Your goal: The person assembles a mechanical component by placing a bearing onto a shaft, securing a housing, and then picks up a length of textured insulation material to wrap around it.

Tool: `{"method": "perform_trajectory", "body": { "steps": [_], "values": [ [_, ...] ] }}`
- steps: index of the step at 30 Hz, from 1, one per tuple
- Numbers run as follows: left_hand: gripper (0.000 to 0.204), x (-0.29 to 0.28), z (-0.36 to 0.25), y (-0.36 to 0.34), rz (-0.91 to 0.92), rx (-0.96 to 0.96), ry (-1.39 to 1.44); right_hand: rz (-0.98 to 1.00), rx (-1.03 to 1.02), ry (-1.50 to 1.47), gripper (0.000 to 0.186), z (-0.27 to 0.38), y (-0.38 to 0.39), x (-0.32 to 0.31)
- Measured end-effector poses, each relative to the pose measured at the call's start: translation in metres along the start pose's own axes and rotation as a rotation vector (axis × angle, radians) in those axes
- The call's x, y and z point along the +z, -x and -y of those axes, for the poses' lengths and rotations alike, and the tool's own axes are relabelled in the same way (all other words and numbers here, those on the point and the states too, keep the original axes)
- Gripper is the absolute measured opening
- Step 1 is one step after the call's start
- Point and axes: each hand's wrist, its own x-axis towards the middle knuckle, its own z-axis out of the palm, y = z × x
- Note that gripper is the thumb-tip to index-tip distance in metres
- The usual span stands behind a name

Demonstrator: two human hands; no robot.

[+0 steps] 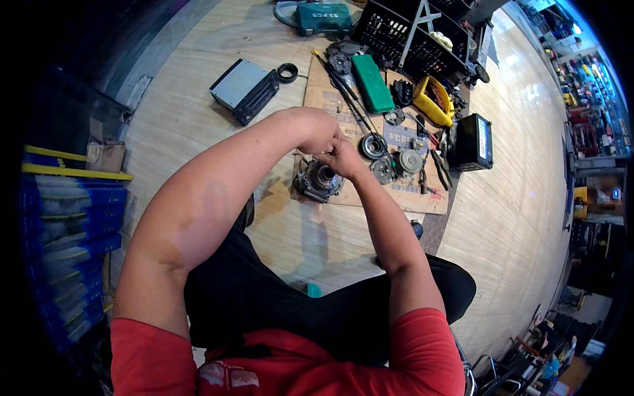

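My left hand (317, 132) and my right hand (339, 157) meet above a round metal housing (319, 185) with a dark central bore, standing on a cardboard sheet (317, 92). Both have curled, closed fingers; what they grip is too small and hidden to make out. Right of them lie a black ring (372, 146), a flat metal disc (382, 171), a round metal part (409, 162) and pliers (441, 171).
Around them are a boxy metal car unit (244, 91), a green case (374, 82), a teal case (325, 18), black crates (403, 46), a yellow container (432, 101) and a black battery (472, 143). Blue stacked boxes (69, 244) stand at the left.
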Motion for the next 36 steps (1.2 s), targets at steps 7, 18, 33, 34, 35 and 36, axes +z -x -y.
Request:
{"method": "perform_trajectory", "body": {
  "steps": [7, 18, 33, 34, 35, 36],
  "values": [
    [0.044, -0.002, -0.003, 0.001, -0.016, -0.011, 0.003, -0.110, 0.362, -0.688, 0.023, 0.000, 0.006, 0.001],
    [0.044, -0.011, -0.016, 0.001, 0.009, 0.012, -0.004, -0.237, 0.331, -0.445, 0.030, -0.022, -0.007, 0.018],
    [0.046, 0.004, 0.000, -0.002, 0.018, -0.004, -0.044, -0.157, 0.085, -0.066, 0.013, 0.007, -0.003, 0.007],
    [0.046, 0.002, -0.002, -0.002, 0.023, -0.005, -0.052, -0.161, 0.088, -0.071, 0.014, 0.009, -0.001, 0.004],
    [0.046, 0.001, -0.004, -0.001, 0.020, 0.001, -0.049, -0.193, 0.072, -0.082, 0.015, 0.007, 0.000, 0.003],
    [0.047, 0.000, -0.005, 0.001, 0.017, 0.007, -0.045, -0.224, 0.055, -0.094, 0.016, 0.008, 0.001, 0.003]
  ]
}}
